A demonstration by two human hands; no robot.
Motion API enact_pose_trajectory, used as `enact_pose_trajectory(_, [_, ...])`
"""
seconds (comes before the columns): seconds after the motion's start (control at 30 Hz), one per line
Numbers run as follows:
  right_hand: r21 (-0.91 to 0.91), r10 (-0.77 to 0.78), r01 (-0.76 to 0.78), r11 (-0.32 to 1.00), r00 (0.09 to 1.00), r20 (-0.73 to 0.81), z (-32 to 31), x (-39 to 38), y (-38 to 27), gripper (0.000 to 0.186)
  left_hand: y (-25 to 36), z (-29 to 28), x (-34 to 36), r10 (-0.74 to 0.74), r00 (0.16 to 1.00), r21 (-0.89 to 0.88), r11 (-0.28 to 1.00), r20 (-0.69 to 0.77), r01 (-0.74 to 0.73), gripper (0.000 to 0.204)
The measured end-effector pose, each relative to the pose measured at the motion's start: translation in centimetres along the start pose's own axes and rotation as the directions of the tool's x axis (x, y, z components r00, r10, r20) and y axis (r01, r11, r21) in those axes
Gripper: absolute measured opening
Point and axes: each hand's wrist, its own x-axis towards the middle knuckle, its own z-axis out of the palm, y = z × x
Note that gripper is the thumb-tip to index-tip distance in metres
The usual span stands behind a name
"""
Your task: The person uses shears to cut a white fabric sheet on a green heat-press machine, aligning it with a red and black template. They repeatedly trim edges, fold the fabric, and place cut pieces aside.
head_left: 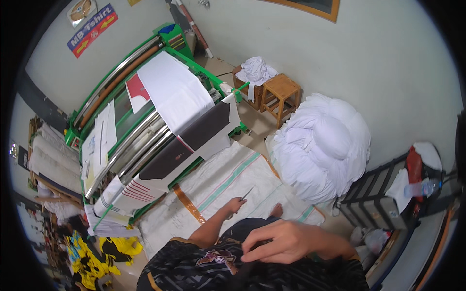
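Observation:
My left hand (235, 205) is low over the floor sheet, its fingers closed round a pair of scissors (248, 193). The narrow metal blades point up and to the right, away from me; the handles are mostly covered by the hand. Close in front of my chest, my right hand (284, 241) is curled, with thumb and forefinger bent together against my dark patterned shirt (208, 271). What those fingers pinch, if anything, is hidden. Ahead on the left stands a large green-framed roller machine (131, 111), with white fabric (174, 89) and a dark printed panel (187, 145) draped over its front.
A white woven sheet (225, 169) covers the floor by my bare foot (276, 210). Ahead right sits a big heap of white cloth (323, 145), beside a wooden stool (281, 92). A grey crate (374, 211) stands right; yellow fabric (90, 264) lies lower left.

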Motion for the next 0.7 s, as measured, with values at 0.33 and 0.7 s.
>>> enact_pose_trajectory(0.33, [0.332, 0.283, -0.368, 0.868, 0.918, 0.277, -18.7, -3.5, 8.9, 0.027, 12.7, -5.1, 2.4, -0.017, 0.983, -0.316, 0.948, -0.182, -0.042, 0.053])
enact_pose_trajectory(0.7, [0.321, 0.164, -0.299, 0.898, 0.908, 0.387, -33.4, 13.6, 19.6, 0.041, 18.9, -17.5, 17.5, 0.071, 0.952, -0.263, 0.952, -0.299, -0.153, 0.061])
